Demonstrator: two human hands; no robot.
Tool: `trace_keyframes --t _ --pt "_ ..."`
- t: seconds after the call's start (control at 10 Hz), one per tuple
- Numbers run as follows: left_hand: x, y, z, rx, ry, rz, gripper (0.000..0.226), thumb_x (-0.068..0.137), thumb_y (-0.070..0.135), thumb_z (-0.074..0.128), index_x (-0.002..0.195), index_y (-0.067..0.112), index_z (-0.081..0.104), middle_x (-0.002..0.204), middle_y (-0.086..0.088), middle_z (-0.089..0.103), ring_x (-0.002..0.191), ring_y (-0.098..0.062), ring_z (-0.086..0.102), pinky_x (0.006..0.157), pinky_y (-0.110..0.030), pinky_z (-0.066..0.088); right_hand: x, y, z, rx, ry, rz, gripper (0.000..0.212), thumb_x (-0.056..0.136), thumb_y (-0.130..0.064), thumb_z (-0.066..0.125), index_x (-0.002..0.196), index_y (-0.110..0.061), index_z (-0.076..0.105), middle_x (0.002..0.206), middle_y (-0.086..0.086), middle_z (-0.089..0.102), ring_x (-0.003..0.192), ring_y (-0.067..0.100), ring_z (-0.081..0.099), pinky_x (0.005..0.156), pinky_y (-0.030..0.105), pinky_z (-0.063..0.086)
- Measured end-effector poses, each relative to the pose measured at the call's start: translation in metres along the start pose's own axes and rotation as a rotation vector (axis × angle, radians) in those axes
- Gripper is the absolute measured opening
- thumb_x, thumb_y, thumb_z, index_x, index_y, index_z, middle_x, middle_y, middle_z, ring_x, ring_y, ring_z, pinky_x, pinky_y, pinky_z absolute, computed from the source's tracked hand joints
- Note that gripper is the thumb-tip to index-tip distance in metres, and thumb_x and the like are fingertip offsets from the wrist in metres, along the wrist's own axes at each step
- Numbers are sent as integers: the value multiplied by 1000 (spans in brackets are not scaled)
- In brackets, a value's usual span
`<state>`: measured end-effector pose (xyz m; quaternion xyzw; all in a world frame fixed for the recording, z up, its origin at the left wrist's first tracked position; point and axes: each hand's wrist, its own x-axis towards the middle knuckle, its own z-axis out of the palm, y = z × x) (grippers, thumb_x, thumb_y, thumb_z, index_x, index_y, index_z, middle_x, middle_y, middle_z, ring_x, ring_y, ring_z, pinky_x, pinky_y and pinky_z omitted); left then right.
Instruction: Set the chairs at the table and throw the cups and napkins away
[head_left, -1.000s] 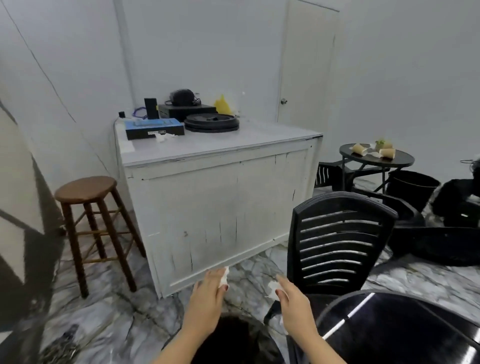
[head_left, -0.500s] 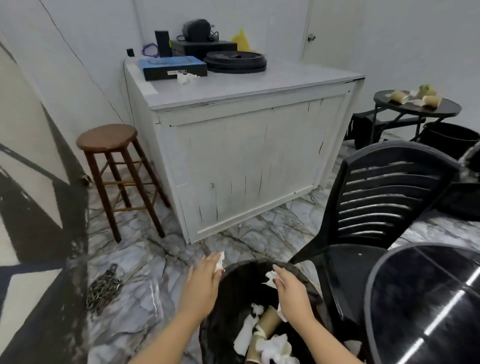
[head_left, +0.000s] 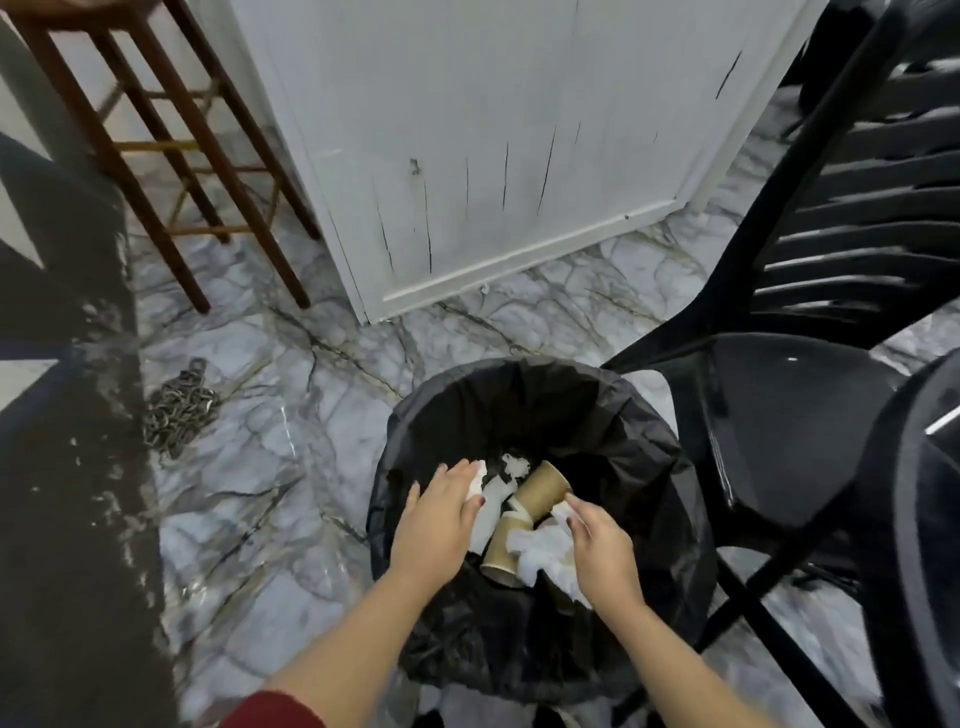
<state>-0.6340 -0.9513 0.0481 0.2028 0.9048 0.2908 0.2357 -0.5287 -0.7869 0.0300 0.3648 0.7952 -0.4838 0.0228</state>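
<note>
**Both hands over the bin now, napkins about to go in**

So compared to half a second ago the view has tipped right down. The table top with the boxes on it and the far round table have dropped out of sight; now it's basically just the bin (head_left: 649, 431) filling the middle, with its black liner, standing on the marble floor (head_left: 291, 415).

The left hand (head_left: 441, 519) has moved in from the rim and sits over the bin's opening, palm down, with a scrap of white napkin (head_left: 477, 480) pinched at the fingertips. The right hand (head_left: 602, 545) is over the bin too, fingers closed on a bunched white napkin (head_left: 545, 551) that hangs under it. The two hands are apart, one each side of the pile.

Between them, down inside, you can see brown paper cups (head_left: 540, 491) lying on their sides with more white napkin bits mixed in. One cup is tilted with its open mouth up toward the far side.

The black plastic chair (head_left: 810, 415) stands just right of the bin, nearly touching it. The wooden stool (head_left: 171, 156) is far left, the white cabinet (head_left: 493, 156) behind, and a little heap of chain (head_left: 179, 410) lies on the floor to the left.
</note>
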Motion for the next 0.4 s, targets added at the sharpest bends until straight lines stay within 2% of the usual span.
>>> trace_keyframes --t 0.1,0.2,0.3,0.4 --pt "9 -21 35 48 -64 -13 43 101 30 33 143 33 29 153 10 30 145 -14 15 119 -40 8 16 34 19 -3 -32 34 36 96 -12 49 131 -9 51 138 8 51 130 22 44 106 29 34" --pt "16 -38 56 81 -91 -44 50 98 37 39 145 32 24 157 8 22 145 -14 13 118 -42 8 28 59 35 -269 -139 32 67 91 -41 54 147 -20 26 157 -3 21 147 21 5 117 43 9" --pt "21 -47 63 131 -86 -68 72 91 49 49 148 27 11 160 5 7 146 -13 10 119 -44 10 34 72 42 -372 -168 86 82 85 -60 50 149 -29 9 160 -8 3 147 17 -10 117 49 -1" --pt "25 -49 61 153 -77 -72 80 89 53 50 149 25 5 160 4 2 146 -13 10 119 -43 10 36 77 42 -373 -156 71 81 86 -59 49 149 -28 10 161 -6 3 147 17 -9 117 49 1"
